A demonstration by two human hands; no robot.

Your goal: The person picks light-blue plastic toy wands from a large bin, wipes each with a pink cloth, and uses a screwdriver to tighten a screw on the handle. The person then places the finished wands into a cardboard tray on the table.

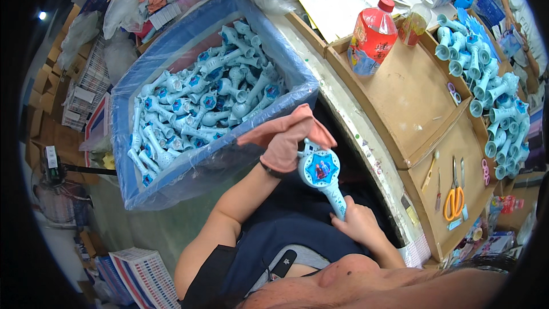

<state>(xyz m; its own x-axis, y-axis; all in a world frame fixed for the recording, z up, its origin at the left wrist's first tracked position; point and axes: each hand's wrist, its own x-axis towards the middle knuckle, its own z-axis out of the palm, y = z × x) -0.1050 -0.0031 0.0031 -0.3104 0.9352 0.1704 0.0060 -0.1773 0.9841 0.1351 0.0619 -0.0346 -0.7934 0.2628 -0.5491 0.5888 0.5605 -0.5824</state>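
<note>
A light blue toy wand (320,173) with a round head and a blue star-shaped picture panel is held up before my body, tilted, its handle pointing down to the right. My right hand (359,223) is closed round the lower end of that handle. At the wand's head, my left hand (284,147) is covered in pink fabric, seemingly a glove, and grips a pink cloth (303,119) against the top edge. The fabric hides most of its fingers. A dark band circles the left wrist.
Left of me, a blue bin (211,157) lined with clear plastic holds many similar wands (200,94). On the right, a cardboard-edged tray (394,114) carries a red-labelled bottle (373,37), orange-handled scissors (454,197) and small tools. More wands (497,103) are piled beyond it.
</note>
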